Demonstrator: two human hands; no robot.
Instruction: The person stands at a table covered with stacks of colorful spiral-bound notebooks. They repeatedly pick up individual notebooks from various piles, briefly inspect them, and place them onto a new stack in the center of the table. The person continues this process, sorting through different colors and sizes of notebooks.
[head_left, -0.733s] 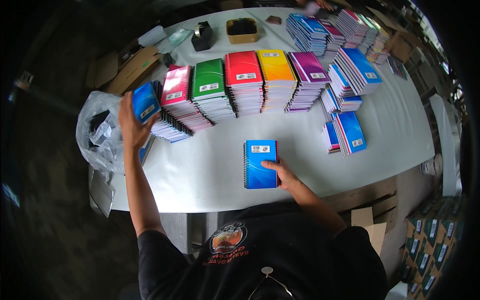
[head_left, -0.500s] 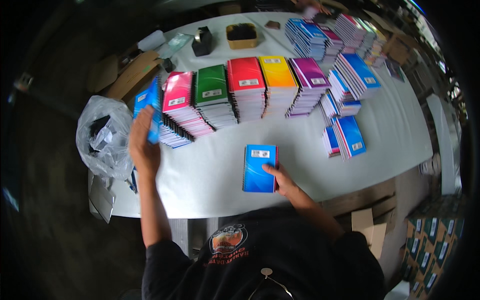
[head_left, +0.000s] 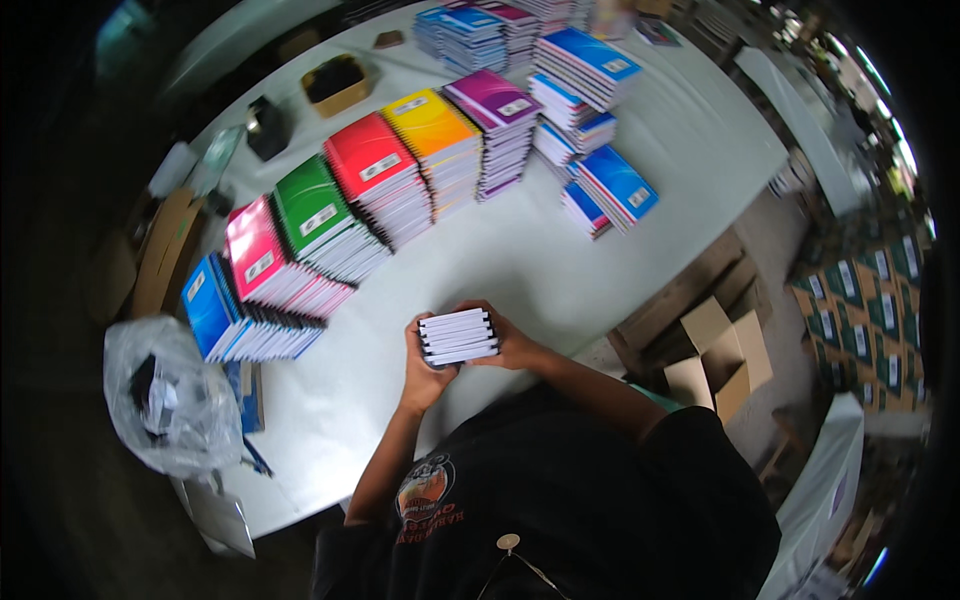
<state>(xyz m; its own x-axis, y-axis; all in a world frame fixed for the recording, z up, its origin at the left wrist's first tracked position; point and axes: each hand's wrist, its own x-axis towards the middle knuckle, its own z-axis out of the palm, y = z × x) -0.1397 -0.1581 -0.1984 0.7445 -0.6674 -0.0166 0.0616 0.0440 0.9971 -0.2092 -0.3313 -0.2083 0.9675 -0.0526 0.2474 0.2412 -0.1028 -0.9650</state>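
Between my two hands is a small stack of spiral notebooks (head_left: 458, 337), turned so that its white page edges face up and its covers are hidden. My left hand (head_left: 428, 368) is closed round its left side, and my right hand (head_left: 508, 342) grips the right side. Beyond them a slanting row of notebook piles runs across the table: blue (head_left: 207, 300), pink (head_left: 258, 250), green (head_left: 312, 205), red (head_left: 368, 155), yellow (head_left: 430, 118) and purple (head_left: 492, 100).
Bundles of blue notebooks (head_left: 610, 190) stand to the right of the row. A clear plastic bag (head_left: 165, 400) sits at the table's left edge. Farther back are a tape dispenser (head_left: 267, 128) and a tan tub (head_left: 335, 85). An open carton (head_left: 720, 360) lies beyond the right table edge.
My left hand has come from the blue pile to the notebooks in my right hand. The stack has been tipped from cover-up to edge-up. The view has turned toward the right.
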